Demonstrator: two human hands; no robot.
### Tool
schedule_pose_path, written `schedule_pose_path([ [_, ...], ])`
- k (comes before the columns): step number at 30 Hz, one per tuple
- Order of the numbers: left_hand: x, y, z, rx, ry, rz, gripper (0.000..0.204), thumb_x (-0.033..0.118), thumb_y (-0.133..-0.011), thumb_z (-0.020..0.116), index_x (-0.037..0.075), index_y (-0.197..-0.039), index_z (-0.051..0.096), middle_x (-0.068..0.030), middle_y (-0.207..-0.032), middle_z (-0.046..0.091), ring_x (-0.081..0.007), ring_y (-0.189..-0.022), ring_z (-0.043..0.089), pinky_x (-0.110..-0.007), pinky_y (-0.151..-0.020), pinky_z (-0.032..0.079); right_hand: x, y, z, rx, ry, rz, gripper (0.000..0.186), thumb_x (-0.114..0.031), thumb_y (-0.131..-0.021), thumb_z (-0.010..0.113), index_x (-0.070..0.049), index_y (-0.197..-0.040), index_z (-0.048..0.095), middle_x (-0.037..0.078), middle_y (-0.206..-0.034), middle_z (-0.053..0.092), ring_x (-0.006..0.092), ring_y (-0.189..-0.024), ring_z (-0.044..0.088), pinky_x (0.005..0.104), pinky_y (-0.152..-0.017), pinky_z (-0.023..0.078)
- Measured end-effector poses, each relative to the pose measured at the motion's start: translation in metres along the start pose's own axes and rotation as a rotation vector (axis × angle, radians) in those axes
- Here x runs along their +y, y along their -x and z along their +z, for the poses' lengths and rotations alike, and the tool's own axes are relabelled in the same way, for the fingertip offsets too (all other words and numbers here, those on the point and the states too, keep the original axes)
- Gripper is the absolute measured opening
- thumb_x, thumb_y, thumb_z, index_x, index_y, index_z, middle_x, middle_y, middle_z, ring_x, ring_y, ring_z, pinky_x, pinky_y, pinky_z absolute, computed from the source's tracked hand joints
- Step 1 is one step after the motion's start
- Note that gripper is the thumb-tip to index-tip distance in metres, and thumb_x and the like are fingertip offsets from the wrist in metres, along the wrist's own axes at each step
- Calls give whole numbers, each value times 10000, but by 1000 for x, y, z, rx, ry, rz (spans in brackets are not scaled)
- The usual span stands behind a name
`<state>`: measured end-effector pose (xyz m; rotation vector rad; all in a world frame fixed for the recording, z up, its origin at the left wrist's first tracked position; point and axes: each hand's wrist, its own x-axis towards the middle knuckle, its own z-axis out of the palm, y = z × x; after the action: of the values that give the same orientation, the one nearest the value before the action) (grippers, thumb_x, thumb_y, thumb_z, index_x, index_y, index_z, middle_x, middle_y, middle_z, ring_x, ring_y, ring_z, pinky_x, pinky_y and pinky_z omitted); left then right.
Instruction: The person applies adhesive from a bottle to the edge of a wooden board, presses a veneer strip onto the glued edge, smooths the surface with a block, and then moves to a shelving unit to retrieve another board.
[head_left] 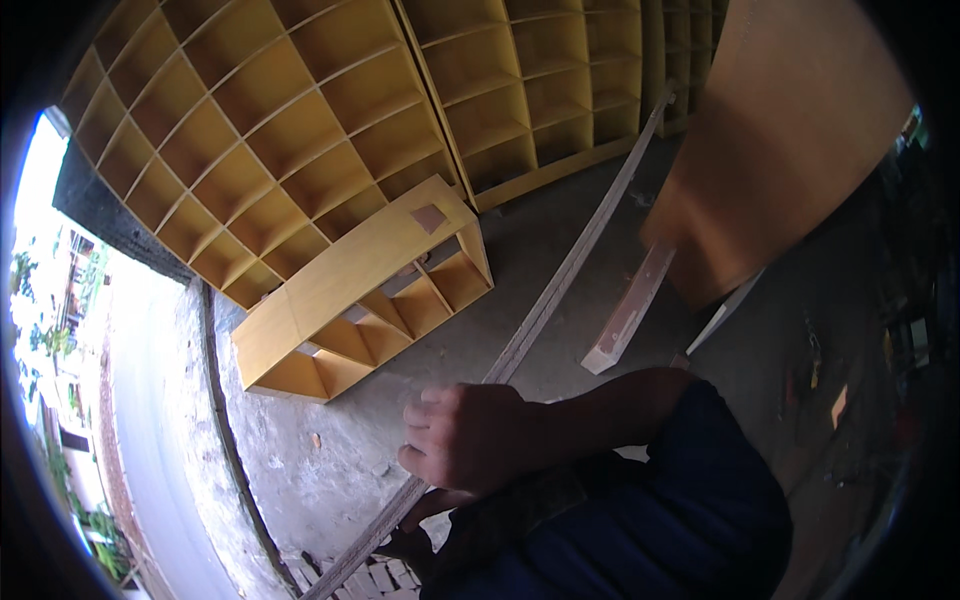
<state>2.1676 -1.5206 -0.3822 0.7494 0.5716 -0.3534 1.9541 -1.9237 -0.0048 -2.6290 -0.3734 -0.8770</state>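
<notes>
A long, narrow wooden strip [555, 295] runs slantwise from the lower left up to the far right. My right hand [468, 437] is closed around it near its middle, knuckles up, with the bare forearm and dark blue sleeve coming in from the right. Just below, my left hand [437, 505] shows only in part against the strip. Its fingers look curled on the wood, and the rest is hidden by shadow and my right arm. The strip's far end reaches toward the shelving; its near end runs out of the picture at the bottom.
Tall yellow cubby shelving [300, 105] lines the back. A low yellow shelf unit [340, 270] lies on the concrete floor [330, 440]. At right stand a large brown board [780, 150] and a wooden beam [630, 310]. Small wood offcuts [385, 578] lie at the bottom; a bright roadway is left.
</notes>
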Motion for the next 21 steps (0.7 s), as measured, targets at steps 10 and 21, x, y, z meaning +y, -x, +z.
schedule_pose_path([
  [10, -115, 132, -48, 82, 69, 26, 1283, 969, -803, 523, 81, -1684, 232, -252, -1642, 328, -505, -1471, 429, -661, -1200, 410, -25, 85, -54, -116, -192, -199, 535, -526, -955, 645, -37, -740, 638, 54, -690, 584, 222, -721, 613, 363, -641, 495],
  [21, -186, 272, -140, 186, 218, 109, 1335, 999, -772, 512, 70, -1686, 221, -252, -1654, 312, -505, -1480, 418, -659, -1204, 406, -63, 132, -69, -275, -365, -443, 668, -600, -1038, 528, -29, -712, 647, 77, -682, 617, 240, -745, 637, 364, -654, 512],
])
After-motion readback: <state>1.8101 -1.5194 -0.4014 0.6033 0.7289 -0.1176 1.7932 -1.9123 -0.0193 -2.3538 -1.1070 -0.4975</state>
